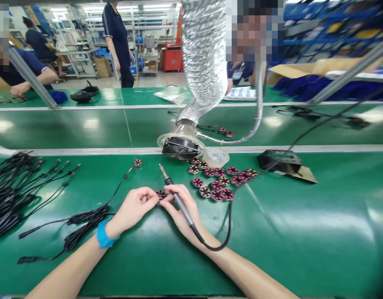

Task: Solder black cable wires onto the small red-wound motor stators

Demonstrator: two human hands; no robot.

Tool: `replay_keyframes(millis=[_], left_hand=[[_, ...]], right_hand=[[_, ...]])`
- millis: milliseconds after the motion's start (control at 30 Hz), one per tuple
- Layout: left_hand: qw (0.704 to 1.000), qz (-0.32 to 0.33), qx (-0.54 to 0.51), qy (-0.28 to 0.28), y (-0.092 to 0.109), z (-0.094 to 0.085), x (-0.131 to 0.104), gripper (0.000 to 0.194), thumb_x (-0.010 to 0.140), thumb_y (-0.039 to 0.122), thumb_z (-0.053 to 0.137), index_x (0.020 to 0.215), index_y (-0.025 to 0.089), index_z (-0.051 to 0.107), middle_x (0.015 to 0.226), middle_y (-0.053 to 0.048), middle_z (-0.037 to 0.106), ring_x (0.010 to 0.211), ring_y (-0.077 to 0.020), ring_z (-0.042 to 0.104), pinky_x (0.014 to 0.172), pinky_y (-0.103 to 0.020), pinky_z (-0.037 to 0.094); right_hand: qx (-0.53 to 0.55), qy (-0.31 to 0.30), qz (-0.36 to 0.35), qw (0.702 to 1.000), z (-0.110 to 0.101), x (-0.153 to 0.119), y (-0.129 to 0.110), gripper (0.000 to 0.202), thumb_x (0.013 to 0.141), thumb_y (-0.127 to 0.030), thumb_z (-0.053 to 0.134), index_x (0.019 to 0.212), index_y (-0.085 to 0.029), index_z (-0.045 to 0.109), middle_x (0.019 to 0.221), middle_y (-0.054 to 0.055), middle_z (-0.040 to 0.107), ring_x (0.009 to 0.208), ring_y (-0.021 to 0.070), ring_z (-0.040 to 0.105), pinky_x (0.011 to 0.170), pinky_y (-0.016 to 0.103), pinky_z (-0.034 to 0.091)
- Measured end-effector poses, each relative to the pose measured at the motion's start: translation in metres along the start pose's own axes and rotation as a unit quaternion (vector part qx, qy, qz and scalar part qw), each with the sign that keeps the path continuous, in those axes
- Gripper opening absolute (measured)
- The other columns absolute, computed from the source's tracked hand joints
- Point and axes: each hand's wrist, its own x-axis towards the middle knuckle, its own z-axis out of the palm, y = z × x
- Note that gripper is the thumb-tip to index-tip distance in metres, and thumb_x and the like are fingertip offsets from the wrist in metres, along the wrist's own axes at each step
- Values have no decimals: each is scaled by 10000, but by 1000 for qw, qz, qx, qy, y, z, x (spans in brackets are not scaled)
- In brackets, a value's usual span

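My left hand (pixel 137 207), with a blue band at its wrist, pinches the left side of a small round motor coil (pixel 160 194). At the coil's right side are the fingertips of my right hand (pixel 182 207), which also holds a grey soldering iron (pixel 182 207). The iron's tip points up and away from me, and its black cord loops below my right wrist. Several more coils (pixel 217 185) with red or copper windings lie to the right. One coil (pixel 137 163) joined to a black cable (pixel 116 189) lies on the left.
Bundled black cables (pixel 11 195) cover the far left. A fume duct (pixel 204 54) with a fan (pixel 182 147) hangs ahead, beside a round container (pixel 215 157). A black iron stand (pixel 281 162) is at right. Several people are beyond the bench.
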Motion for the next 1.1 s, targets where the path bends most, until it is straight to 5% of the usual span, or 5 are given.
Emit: replay_keyframes(millis=[300,633,767,933,1100], left_hand=[[989,37,138,-42,-8,5,-1,309,861,450,572,803,171,690,718,-18,610,675,-157,498,623,-245,391],[978,69,190,-52,-3,-1,2,400,876,562,546,818,211,730,783,-46,650,746,-204,554,671,-280,433],[986,49,146,-64,-3,0,3,363,893,518,545,813,188,672,810,-41,645,794,-201,562,741,-290,446],[996,-32,11,-86,8,4,-1,351,862,511,594,811,164,594,671,16,543,582,-121,478,573,-237,399],[998,-5,-57,-6,6,4,1,288,796,407,677,713,148,582,713,-17,601,694,-134,535,693,-247,429]], right_hand=[[-33,-6,-109,993,-5,2,-3,325,869,-159,682,1163,-283,622,917,5,612,883,151,650,870,308,551],[-57,-23,-77,995,-6,2,2,329,850,-144,680,1148,-267,617,1011,29,618,875,151,676,888,319,565],[-80,-36,-100,991,-8,2,1,306,883,-134,625,1162,-259,615,994,30,608,853,139,677,853,291,569],[-74,-24,-115,990,-4,-2,3,312,922,-103,556,1177,-270,625,1030,36,586,820,122,674,802,260,572],[-86,-24,-132,987,-2,-2,4,316,934,-106,546,1192,-268,630,978,40,607,857,140,681,806,262,572]])
